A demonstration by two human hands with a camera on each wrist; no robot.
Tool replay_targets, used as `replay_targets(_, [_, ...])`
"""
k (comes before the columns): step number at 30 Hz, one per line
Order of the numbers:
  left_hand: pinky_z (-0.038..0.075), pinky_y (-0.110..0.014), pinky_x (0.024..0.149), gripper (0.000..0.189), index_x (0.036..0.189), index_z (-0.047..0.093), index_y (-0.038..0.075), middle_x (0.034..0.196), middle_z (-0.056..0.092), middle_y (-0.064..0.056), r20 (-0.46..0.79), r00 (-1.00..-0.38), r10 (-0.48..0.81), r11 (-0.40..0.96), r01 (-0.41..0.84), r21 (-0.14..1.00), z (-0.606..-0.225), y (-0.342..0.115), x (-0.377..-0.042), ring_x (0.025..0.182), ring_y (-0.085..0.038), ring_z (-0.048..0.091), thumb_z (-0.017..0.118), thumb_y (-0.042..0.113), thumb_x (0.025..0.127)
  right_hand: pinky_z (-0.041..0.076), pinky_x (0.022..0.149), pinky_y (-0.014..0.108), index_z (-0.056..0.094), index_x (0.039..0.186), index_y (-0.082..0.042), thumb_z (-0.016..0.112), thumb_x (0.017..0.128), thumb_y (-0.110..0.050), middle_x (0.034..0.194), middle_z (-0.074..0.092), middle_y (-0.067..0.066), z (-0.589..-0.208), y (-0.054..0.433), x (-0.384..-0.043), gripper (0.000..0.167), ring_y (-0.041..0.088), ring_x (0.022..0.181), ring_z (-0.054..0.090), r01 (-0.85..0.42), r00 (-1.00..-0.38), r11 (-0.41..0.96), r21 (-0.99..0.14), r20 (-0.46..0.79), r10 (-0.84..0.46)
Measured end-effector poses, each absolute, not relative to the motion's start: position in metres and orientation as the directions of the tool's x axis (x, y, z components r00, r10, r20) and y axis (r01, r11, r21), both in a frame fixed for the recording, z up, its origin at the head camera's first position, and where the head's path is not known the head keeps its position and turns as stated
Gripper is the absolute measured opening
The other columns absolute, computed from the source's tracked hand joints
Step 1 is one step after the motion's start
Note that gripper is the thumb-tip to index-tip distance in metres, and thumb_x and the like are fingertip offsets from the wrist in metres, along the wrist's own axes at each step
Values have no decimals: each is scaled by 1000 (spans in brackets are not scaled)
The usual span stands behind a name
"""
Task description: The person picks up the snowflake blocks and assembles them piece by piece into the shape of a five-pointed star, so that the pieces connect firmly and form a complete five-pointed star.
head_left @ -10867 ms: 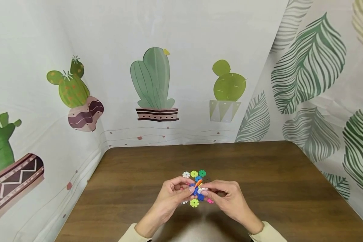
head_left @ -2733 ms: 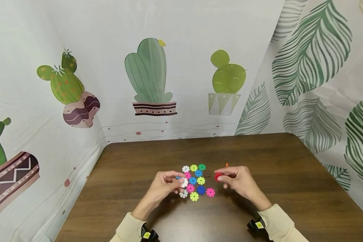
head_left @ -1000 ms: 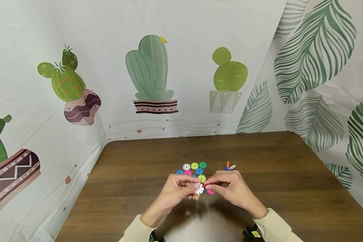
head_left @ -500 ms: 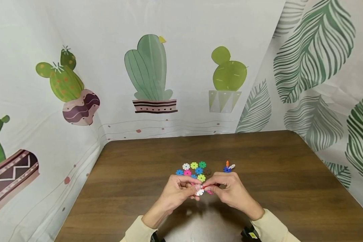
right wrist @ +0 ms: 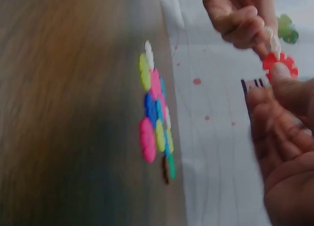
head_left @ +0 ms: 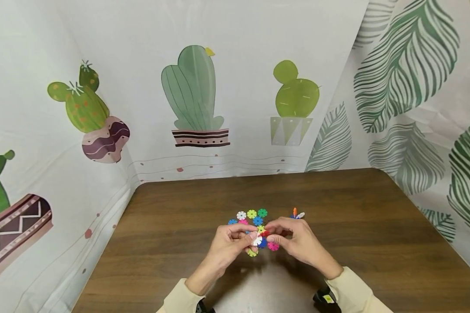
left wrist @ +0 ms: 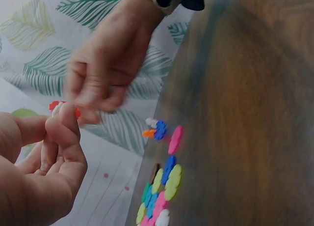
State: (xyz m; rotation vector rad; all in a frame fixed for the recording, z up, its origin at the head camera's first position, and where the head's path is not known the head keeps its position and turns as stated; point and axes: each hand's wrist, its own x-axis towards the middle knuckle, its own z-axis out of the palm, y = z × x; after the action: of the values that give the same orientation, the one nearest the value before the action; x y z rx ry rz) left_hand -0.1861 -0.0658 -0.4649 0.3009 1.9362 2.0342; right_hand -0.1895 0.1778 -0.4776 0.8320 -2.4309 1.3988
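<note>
My left hand (head_left: 233, 242) pinches a white notched plastic disc (head_left: 257, 241) between thumb and fingers, above the table. A red notched disc (left wrist: 55, 106) meets the white one at an angle; the right wrist view shows the red disc (right wrist: 274, 64) against the white disc (right wrist: 273, 42). My right hand (head_left: 297, 237) is close beside the red disc, its thumb and fingers spread apart and blurred in the left wrist view. Its thumb overlaps the red disc in the right wrist view. Farther right stands a joined piece of blue, orange and white discs (head_left: 296, 213).
Flat on the brown table (head_left: 172, 226) lie several loose discs, including a green disc (head_left: 262, 212), a pink disc (head_left: 273, 246) and a yellow-green disc (head_left: 252, 252). A printed cloth (head_left: 250, 87) hangs behind the table.
The joined blue piece was set down at the right; white and red discs were taken up and brought together. Just now the right fingers have spread from the red disc, while the left still pinches.
</note>
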Motion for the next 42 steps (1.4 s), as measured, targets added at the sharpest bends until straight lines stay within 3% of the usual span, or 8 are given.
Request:
replay_targets(4, [64,-24,72,31,124,73,-9,79,75,3,-75,-949,305,-54,-96,994,-463,-71,-191,69,-10,77,77,10,99,52,59,21,79,110,-8,84,92,-10,90,74,-4,-487,186,-196,18,-4,69,60,-454,-882,520,-723,282,-378])
replay_targets(7, [65,-25,74,29,124,75,-6,80,76,2,-78,-957,280,-57,-97,994,-461,-75,-193,70,-11,78,77,10,99,48,59,20,79,108,-7,86,92,-17,90,69,-4,-495,189,-199,20,-2,68,54,-413,-897,600,-685,192,-398])
replay_targets(13, [63,-22,71,29,125,76,-4,78,77,4,-62,-961,269,-45,-76,996,-459,-80,-197,69,-9,76,77,12,100,49,74,25,80,102,-15,91,87,-27,97,68,-5,-502,185,-197,23,7,87,58,-401,-906,719,-568,128,-404])
replay_targets(19, [62,-22,71,31,125,76,-3,77,76,5,-60,-959,277,-46,-75,996,-458,-82,-197,69,-10,77,77,15,101,46,72,26,69,94,-18,90,88,-20,94,64,-6,-502,184,-195,22,8,82,53,-365,-919,749,-553,85,-385])
replay_targets(23, [62,-21,70,31,126,75,-4,77,76,5,-60,-959,275,-51,-77,996,-457,-82,-196,69,-9,77,76,15,101,46,65,21,63,93,-17,87,90,-9,83,67,-7,-501,184,-196,25,2,73,54,-382,-905,672,-634,111,-410])
replay_targets(27, [61,-20,69,30,126,75,-4,77,75,4,-70,-961,269,-59,-89,994,-457,-82,-197,69,-10,76,76,14,101,53,65,20,68,96,-15,84,91,-5,82,73,-7,-497,184,-197,20,-1,71,59,-392,-908,595,-701,191,-373])
replay_targets(33, [60,-20,67,29,125,76,-3,77,75,3,-80,-963,258,-58,-98,993,-456,-81,-198,69,-11,76,77,12,100,59,69,22,75,102,-16,82,92,-6,89,81,-6,-485,180,-194,16,-1,75,66,-414,-909,515,-751,309,-280])
replay_targets(42, [61,-20,69,31,124,75,-5,76,77,4,-68,-962,263,-72,-89,993,-458,-78,-195,68,-9,76,77,14,100,60,62,25,80,97,-21,87,91,-15,89,83,-6,-471,173,-184,11,8,68,71,-447,-894,419,-790,392,-215])
